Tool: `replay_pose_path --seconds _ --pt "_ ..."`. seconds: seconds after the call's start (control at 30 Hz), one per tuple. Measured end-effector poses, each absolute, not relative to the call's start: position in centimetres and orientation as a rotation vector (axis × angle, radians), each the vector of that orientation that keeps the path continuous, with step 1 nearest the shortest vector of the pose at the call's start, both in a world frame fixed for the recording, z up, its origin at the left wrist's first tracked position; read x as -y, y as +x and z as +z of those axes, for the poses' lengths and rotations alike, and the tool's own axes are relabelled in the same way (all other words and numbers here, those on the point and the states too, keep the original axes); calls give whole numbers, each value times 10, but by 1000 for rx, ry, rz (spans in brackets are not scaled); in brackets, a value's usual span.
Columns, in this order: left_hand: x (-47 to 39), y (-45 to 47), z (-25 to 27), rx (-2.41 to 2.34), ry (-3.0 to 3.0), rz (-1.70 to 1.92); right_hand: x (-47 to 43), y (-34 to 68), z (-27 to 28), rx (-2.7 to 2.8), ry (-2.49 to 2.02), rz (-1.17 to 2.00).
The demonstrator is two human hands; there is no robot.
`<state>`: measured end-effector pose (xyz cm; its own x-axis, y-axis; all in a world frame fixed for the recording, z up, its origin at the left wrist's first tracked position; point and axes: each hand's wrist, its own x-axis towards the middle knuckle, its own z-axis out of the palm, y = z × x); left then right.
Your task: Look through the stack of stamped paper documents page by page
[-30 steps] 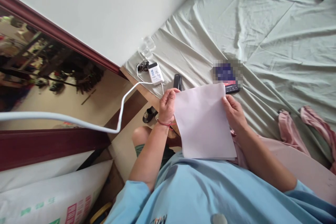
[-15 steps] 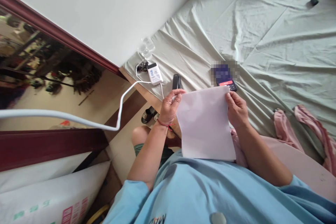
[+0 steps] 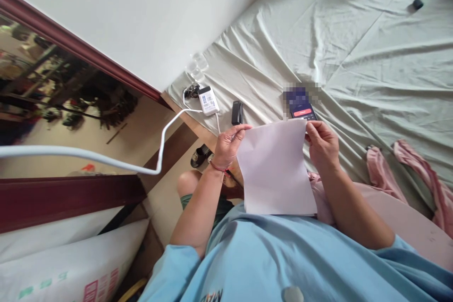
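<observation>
A white stack of paper sheets [image 3: 276, 170] hangs in front of my blue shirt, its lower edge against the cloth. My left hand [image 3: 229, 144] pinches the upper left corner between thumb and fingers. At the upper right corner, my right hand [image 3: 322, 144] is closed on the edge, thumb on the near side. Just beyond the left hand lies a black stapler-like object [image 3: 237, 112]. A phone [image 3: 302, 104] with a lit, partly blurred screen rests past the paper's top edge.
A pale wrinkled sheet [image 3: 269, 47] covers the bed. On its left corner lie a white power bank [image 3: 208, 100] with cables and a clear plastic piece [image 3: 197, 66]. Pink cloth straps [image 3: 385, 174] lie right. White sacks [image 3: 71, 259] stand lower left; slippers [image 3: 200, 155] are on the floor.
My right hand has shifted slightly right and its fingers have moved at the paper's corner. More of the phone shows. The left hand keeps its grip.
</observation>
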<state>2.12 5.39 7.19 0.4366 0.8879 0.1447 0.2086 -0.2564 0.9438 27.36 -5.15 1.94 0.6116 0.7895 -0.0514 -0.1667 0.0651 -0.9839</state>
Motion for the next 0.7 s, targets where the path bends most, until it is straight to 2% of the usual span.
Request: replay_pose_path --seconds 0.43,0.7 --pt "-51 19 77 -886 1686 801 51 280 18 700 -1367 487" --pt "-45 19 87 -829 1692 757 50 281 16 650 -1196 619"
